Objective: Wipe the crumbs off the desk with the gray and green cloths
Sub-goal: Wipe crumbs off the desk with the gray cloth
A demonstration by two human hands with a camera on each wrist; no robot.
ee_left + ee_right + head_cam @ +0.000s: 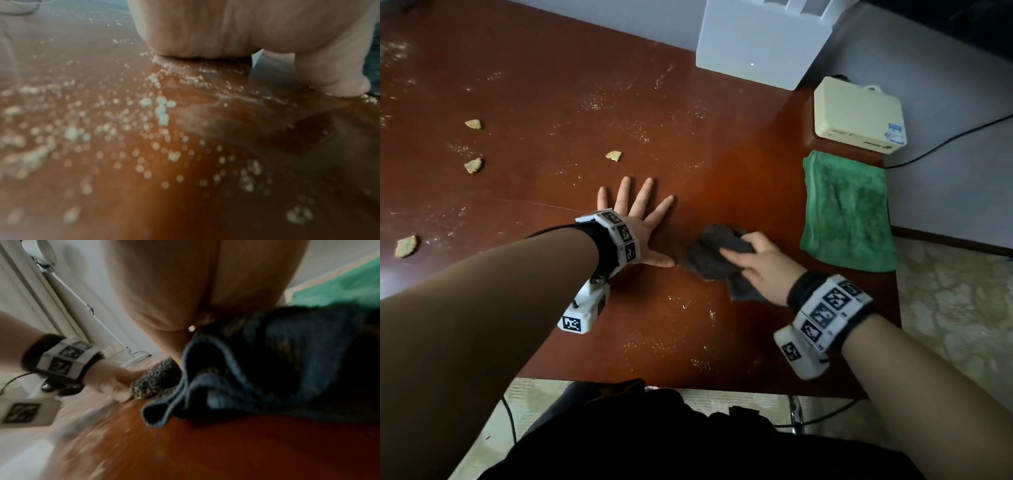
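dim room; wrist views blurred, head view edges warped

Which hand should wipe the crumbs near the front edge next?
Right, probably. The right hand already grips the gray cloth beside those crumbs; the left hand lies flat, holding nothing.

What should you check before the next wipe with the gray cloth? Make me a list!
1. Gray cloth held: ok, the right hand grips it, bunched, on the desk.
2. Left hand clear of the wipe: not ok, it lies flat with its thumb beside the cloth.
3. Crumbs left: not ok, big pieces and fine specks remain left of the cloth.
4. Green cloth ready: ok, folded at the desk's right edge.
5. Crumbs caught under the gray cloth: cannot tell.
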